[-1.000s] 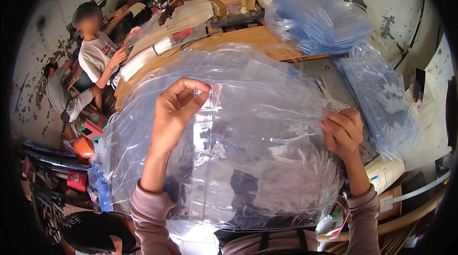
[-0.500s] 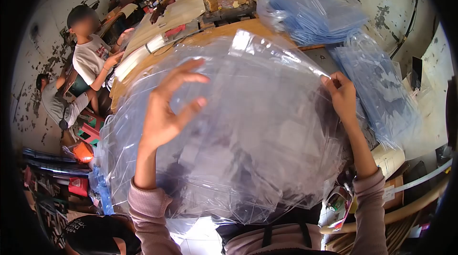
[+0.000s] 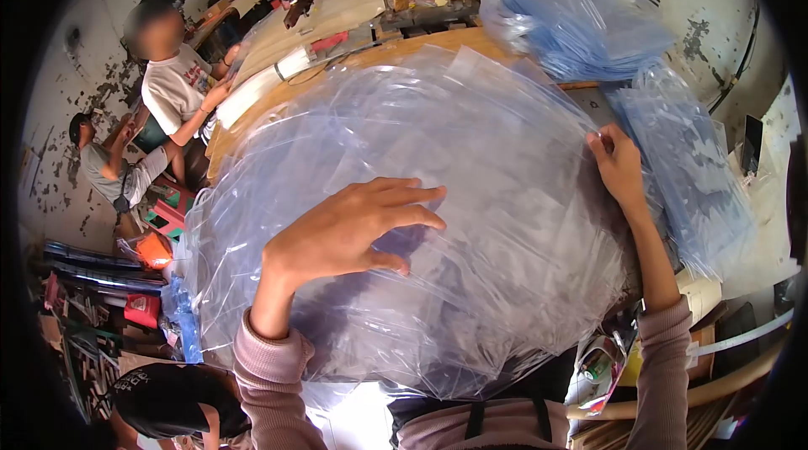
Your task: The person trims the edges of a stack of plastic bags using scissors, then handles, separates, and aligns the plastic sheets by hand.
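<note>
Clear plastic pile (image 3: 530,282): Many thin transparent pieces are overlapped loosely in front of the person; beyond the far side of the pile, the wooden counter (image 3: 404,47) can be seen.
Top sheet (image 3: 522,105): It is laid on the far right part of the pile, and its right corner area is reached by the right hand.
Right hand (image 3: 619,162): It is placed at the right border of the pile. Thumb and fingers are brought together, and the edge of the top sheet appears to be pinched between them.
Left hand (image 3: 345,227): It is held over the middle of the pile, with fingers and thumb spread about half open. Nothing is gripped; whether the plastic is touched cannot be told.
Handling of the sheet: It is judged very light, soft and limp, easily creased. By its shine, a slippery surface may be expected, and some clinging to the layers below.
Place to hold: An edge or corner is judged best, pinched flat by the fingertips; two separated corners would give less sagging.
Bluish stacks: One bluish stack (image 3: 581,33) is set beyond the pile at far right; another, longer stack (image 3: 690,172) is laid to the right of the pile.
Co-worker: A person in a white shirt (image 3: 172,96) is seen to the far left of the pile.
</note>
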Action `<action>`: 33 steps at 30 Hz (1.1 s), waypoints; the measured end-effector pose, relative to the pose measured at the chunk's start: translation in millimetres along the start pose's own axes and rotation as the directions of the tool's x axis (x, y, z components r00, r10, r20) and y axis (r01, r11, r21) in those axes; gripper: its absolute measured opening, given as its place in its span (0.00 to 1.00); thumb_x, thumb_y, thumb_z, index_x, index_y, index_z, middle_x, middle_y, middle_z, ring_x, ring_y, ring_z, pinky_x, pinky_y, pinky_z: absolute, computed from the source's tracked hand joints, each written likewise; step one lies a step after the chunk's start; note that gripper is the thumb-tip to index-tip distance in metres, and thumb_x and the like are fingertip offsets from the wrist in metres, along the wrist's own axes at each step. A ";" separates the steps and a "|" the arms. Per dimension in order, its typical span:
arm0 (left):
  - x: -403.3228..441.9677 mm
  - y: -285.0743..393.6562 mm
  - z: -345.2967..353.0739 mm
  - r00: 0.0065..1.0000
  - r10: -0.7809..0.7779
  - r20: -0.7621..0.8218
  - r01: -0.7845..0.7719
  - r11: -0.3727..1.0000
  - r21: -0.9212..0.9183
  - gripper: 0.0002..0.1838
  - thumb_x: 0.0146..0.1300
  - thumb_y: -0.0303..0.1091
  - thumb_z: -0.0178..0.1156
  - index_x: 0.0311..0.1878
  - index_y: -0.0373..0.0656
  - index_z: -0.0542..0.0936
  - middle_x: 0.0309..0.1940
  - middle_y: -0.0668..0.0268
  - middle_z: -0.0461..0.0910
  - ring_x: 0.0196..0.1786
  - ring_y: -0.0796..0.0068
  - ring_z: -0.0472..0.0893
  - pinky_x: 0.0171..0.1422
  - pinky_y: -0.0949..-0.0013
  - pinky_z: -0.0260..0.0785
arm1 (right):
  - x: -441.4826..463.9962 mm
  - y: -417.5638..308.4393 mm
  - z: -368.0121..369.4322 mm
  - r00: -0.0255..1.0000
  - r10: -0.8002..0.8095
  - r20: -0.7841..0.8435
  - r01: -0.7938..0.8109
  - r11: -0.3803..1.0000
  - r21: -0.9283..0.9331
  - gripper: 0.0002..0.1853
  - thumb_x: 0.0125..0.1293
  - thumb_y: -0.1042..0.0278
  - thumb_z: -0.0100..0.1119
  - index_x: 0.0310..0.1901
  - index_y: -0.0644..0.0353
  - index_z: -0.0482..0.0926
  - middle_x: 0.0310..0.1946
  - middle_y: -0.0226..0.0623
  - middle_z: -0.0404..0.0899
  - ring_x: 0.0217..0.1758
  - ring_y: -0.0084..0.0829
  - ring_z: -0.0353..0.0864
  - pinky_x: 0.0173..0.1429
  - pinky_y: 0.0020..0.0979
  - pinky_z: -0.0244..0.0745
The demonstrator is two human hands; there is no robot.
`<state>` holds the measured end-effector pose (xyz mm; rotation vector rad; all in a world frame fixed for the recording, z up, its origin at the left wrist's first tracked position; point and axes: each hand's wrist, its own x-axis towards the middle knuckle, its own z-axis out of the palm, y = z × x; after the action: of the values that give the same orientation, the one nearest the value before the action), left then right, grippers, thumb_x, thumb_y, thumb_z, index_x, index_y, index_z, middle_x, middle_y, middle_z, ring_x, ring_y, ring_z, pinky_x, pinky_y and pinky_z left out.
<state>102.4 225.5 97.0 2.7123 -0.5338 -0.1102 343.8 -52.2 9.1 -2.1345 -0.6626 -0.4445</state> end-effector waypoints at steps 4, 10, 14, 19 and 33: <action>0.4 0.5 0.5 1.000 0.000 -0.008 0.000 1.000 0.022 0.33 0.44 0.40 0.69 0.57 0.50 0.72 0.66 0.70 0.65 0.67 0.58 0.63 0.66 0.55 0.59 | 1.0 0.1 -5.5 0.999 0.029 -0.036 -0.024 0.991 0.133 0.12 0.61 0.63 0.59 0.29 0.63 0.75 0.19 0.25 0.69 0.23 0.17 0.63 0.29 0.24 0.58; -0.9 10.5 0.7 0.998 -0.056 -0.005 0.056 0.996 0.063 0.32 0.45 0.37 0.69 0.57 0.50 0.72 0.65 0.69 0.66 0.67 0.59 0.64 0.64 0.56 0.60 | 9.0 0.1 -16.6 0.889 0.364 0.278 -0.457 0.751 0.477 0.09 0.64 0.60 0.57 0.30 0.54 0.77 0.21 0.15 0.66 0.24 0.09 0.57 0.29 0.17 0.51; -1.3 13.7 1.7 1.000 0.007 -0.020 -0.005 0.997 0.083 0.27 0.47 0.33 0.68 0.54 0.48 0.74 0.63 0.65 0.68 0.62 0.59 0.70 0.59 0.55 0.67 | 10.7 -2.4 -15.4 0.861 0.387 0.329 -0.508 0.689 0.518 0.09 0.64 0.59 0.57 0.31 0.54 0.77 0.22 0.15 0.67 0.24 0.09 0.58 0.30 0.16 0.52; -4.1 24.4 -1.5 0.996 0.053 -0.072 -0.036 0.975 0.219 0.17 0.49 0.31 0.66 0.44 0.44 0.77 0.54 0.64 0.76 0.52 0.63 0.78 0.55 0.59 0.71 | 12.0 6.2 -15.9 0.873 0.319 0.369 -0.475 0.732 0.489 0.09 0.65 0.61 0.56 0.31 0.56 0.77 0.22 0.16 0.68 0.24 0.10 0.59 0.30 0.16 0.53; 15.0 5.6 16.5 0.912 0.091 -0.401 0.005 0.973 0.232 0.04 0.56 0.29 0.60 0.34 0.44 0.76 0.20 0.69 0.78 0.22 0.69 0.78 0.28 0.67 0.69 | 10.7 11.0 -13.7 0.894 0.288 0.344 -0.430 0.766 0.478 0.10 0.63 0.62 0.56 0.31 0.60 0.77 0.21 0.20 0.68 0.25 0.14 0.59 0.31 0.19 0.54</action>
<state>111.9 209.3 83.7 2.8218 -0.5015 0.5554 357.8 -65.6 15.9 -1.7106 -0.4227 0.2231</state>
